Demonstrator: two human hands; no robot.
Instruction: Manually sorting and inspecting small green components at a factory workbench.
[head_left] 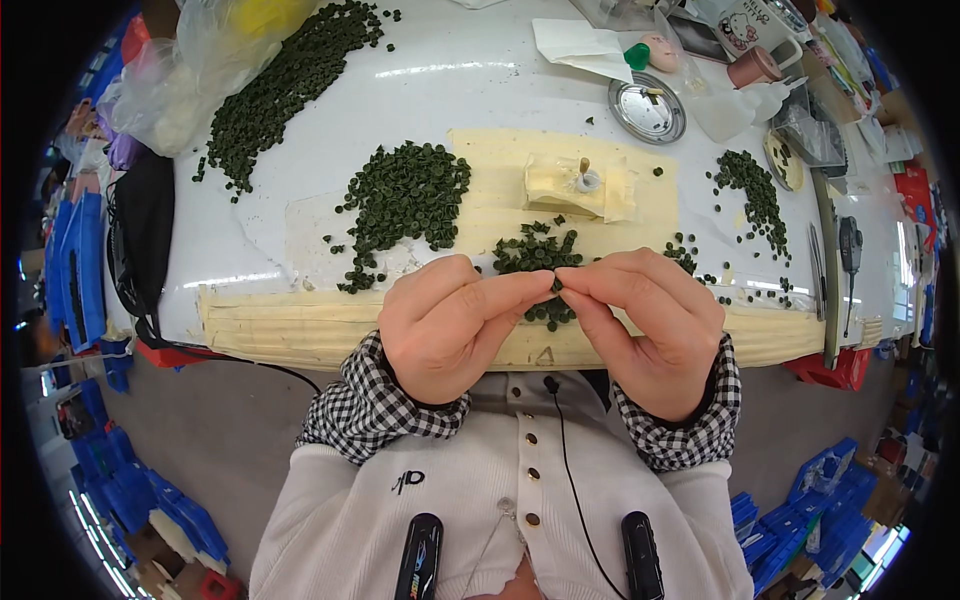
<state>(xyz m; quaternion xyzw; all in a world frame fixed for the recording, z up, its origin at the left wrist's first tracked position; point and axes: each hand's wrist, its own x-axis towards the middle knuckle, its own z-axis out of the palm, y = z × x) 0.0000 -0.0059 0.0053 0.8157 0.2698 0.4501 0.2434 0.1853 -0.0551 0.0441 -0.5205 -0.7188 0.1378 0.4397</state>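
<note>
The left hand (pixel 440 325) and the right hand (pixel 655 325) are pinching thumb against forefinger, holding one small dark-green piece (pixel 557 285) where they are meeting, above the green pile (pixel 537 252) on the counter (pixel 430 95). For good control, both hands should be pressing lightly and evenly.

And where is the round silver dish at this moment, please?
The round silver dish lies upper right in the head view, right beside the white paper.
</note>
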